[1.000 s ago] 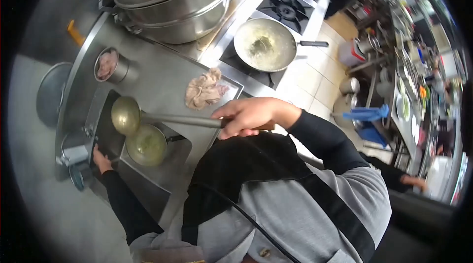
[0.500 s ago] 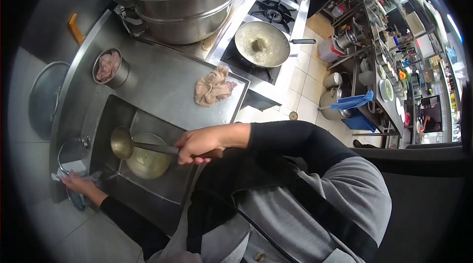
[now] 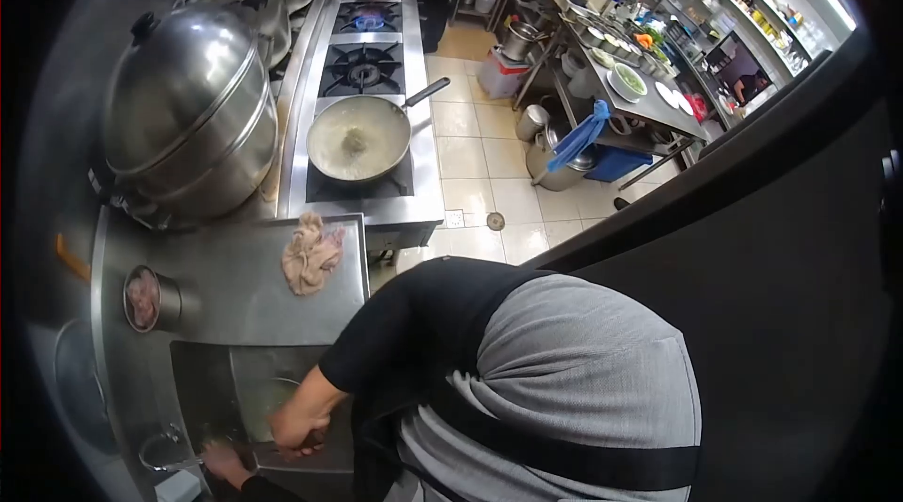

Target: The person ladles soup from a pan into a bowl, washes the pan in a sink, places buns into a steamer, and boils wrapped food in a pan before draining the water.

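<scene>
My right hand (image 3: 299, 423) is wrapped round the handle of a ladle (image 3: 267, 448) low over the steel sink (image 3: 199, 380). My left hand (image 3: 226, 461) is near the ladle's far end; its fingers are blurred, and I cannot tell whether it grips anything. The ladle's bowl is smeared and mostly hidden around that hand. Partly covered by my right forearm, a round bowl (image 3: 270, 397) sits in the sink. A curved metal faucet (image 3: 162, 450) stands left of my left hand, with a white block (image 3: 179, 486) below it.
On the steel counter (image 3: 235, 304) lie a crumpled tan cloth (image 3: 310, 257) and a metal container of raw meat (image 3: 143, 300). A pan of cloudy liquid (image 3: 358, 139) stands on the stove. Beside it is a large steamer (image 3: 188, 107). A burner (image 3: 369, 22) flames behind.
My right hand has lowered the ladle into the sink. My left hand has moved from beside the faucet towards the ladle. The view has turned, showing more of the stove and floor.
</scene>
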Action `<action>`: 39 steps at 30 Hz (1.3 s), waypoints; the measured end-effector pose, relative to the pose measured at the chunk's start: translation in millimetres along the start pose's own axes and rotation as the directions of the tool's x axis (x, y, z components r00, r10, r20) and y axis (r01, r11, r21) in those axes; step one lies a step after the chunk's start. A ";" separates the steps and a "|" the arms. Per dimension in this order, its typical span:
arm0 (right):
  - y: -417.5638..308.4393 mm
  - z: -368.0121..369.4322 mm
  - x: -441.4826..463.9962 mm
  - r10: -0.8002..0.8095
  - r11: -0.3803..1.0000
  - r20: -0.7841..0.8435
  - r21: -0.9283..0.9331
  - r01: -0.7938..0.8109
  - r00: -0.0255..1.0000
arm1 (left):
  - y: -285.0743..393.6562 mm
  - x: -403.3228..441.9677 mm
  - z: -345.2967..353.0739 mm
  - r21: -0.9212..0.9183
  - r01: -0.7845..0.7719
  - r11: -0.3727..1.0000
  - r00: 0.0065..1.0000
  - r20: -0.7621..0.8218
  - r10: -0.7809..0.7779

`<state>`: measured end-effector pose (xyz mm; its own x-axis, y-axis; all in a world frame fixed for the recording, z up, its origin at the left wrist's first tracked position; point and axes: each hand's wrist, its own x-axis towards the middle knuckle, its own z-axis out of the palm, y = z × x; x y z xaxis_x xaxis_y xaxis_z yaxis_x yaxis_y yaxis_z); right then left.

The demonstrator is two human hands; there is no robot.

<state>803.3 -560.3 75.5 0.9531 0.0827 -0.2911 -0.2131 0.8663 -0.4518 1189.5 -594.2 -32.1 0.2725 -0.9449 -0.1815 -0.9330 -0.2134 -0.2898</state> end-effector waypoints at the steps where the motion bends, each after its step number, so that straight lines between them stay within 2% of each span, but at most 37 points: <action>1: -3.8 8.9 -11.6 0.000 0.998 -0.070 -0.070 -0.005 0.998 | 16.9 -3.1 -2.5 -0.614 0.183 0.768 0.977 0.027 -0.211; 2: -7.4 33.1 -35.0 -0.007 0.990 -0.139 -0.138 -0.012 0.990 | 32.3 -3.5 -1.4 -0.951 0.251 0.182 0.922 0.178 -0.343; 3: -9.1 45.7 -48.6 -0.018 0.980 -0.207 -0.197 -0.023 0.978 | 46.3 -5.7 -4.1 -0.854 0.189 -0.484 0.864 0.379 -0.332; 6: 3.8 9.2 -10.5 0.056 0.992 -0.113 -0.111 -0.068 0.992 | 73.3 -43.1 -46.3 -0.940 0.299 -0.161 0.860 0.339 -0.380; 9: -3.9 53.4 -53.1 -0.034 0.971 -0.260 -0.237 -0.029 0.965 | 87.6 -59.6 -80.8 -0.914 0.376 0.154 0.859 0.281 -0.427; 10: -3.5 54.9 -55.2 -0.031 0.962 -0.269 -0.269 -0.044 0.963 | 79.8 -52.1 -65.6 -0.920 0.364 0.142 0.858 0.272 -0.436; 12: -3.9 57.3 -54.6 -0.039 0.941 -0.286 -0.333 -0.061 0.957 | 47.1 -29.1 -10.6 -0.952 0.289 -0.099 0.860 0.304 -0.409; 13: -4.4 51.3 -46.3 -0.012 0.946 -0.237 -0.318 -0.066 0.971 | 43.9 -25.4 0.2 -0.953 0.268 -0.143 0.870 0.303 -0.390; 14: -4.6 41.4 -36.7 0.017 0.951 -0.192 -0.301 -0.076 0.981 | 49.3 -31.0 -4.3 -0.958 0.253 -0.135 0.882 0.286 -0.375; 15: -1.2 30.7 -31.0 0.048 0.955 -0.149 -0.282 -0.089 0.988 | 57.1 -36.5 -8.6 -0.963 0.255 -0.090 0.916 0.270 -0.298; 18: 1.4 35.6 -39.9 -0.043 0.881 -0.216 -0.468 -0.064 0.975 | 48.4 -21.4 21.7 -0.924 0.345 -0.164 0.790 0.381 -0.480; 19: -2.5 43.3 -49.4 -0.061 0.866 -0.233 -0.496 -0.065 0.971 | 69.0 -53.2 -31.4 -0.919 0.344 0.193 0.907 0.272 -0.320; 22: -9.2 58.9 -73.9 -0.096 0.808 -0.235 -0.586 -0.062 0.967 | 40.2 -13.9 37.8 -0.876 0.301 -0.378 0.692 0.473 -0.545; 23: -8.5 58.0 -73.6 -0.106 0.781 -0.208 -0.623 -0.048 0.972 | 41.0 -44.0 -0.3 -0.862 0.394 -0.320 0.841 0.478 -0.252; 24: -9.0 57.5 -74.1 -0.111 0.750 -0.181 -0.661 -0.037 0.977 | 64.7 -93.5 -84.9 -0.873 0.436 -0.218 0.899 0.432 0.068; 25: -11.4 57.1 -77.3 -0.106 0.747 -0.197 -0.663 -0.053 0.975 | 63.6 -70.0 -38.8 -0.927 0.340 -0.156 0.938 0.347 -0.019; 26: -13.4 56.6 -81.7 -0.100 0.745 -0.215 -0.664 -0.070 0.971 | 70.4 -63.4 -27.7 -0.966 0.246 -0.083 0.962 0.254 -0.098; 27: -12.6 57.3 -82.8 -0.099 0.747 -0.231 -0.660 -0.081 0.968 | 77.9 -65.8 -34.9 -0.891 0.338 -0.304 0.853 0.426 -0.301; 30: -6.6 58.7 -79.0 -0.106 0.719 -0.296 -0.683 -0.133 0.949 | 64.6 -39.1 18.8 -0.962 0.246 0.114 0.854 0.160 -0.495; 32: 3.1 38.7 -70.2 -0.080 0.835 -0.279 -0.543 -0.089 0.957 | 49.7 -36.2 23.1 -0.943 0.315 0.104 0.893 0.258 -0.368; 34: 7.5 40.4 -60.4 -0.068 0.895 -0.261 -0.442 -0.057 0.963 | 27.7 -20.6 50.7 -0.874 0.453 -0.175 0.745 0.479 -0.464; 35: 5.8 51.2 -70.8 -0.068 0.903 -0.268 -0.427 -0.055 0.961 | 41.1 -8.6 76.1 -0.940 0.290 0.178 0.840 0.161 -0.518; 38: 3.5 47.3 -78.2 -0.020 0.894 -0.315 -0.430 -0.124 0.949 | 61.0 -36.0 28.4 -0.822 0.273 0.499 0.956 0.172 -0.240; 39: 5.6 49.1 -83.3 -0.032 0.889 -0.318 -0.443 -0.119 0.948 | 38.8 -26.7 44.1 -0.877 0.423 -0.229 0.851 0.471 -0.232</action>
<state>733.2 -538.1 138.7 0.8416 -0.1056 -0.5297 -0.3981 0.5415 -0.7404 1156.4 -566.3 -79.9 0.5591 -0.6377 -0.5299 0.1229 -0.5683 0.8136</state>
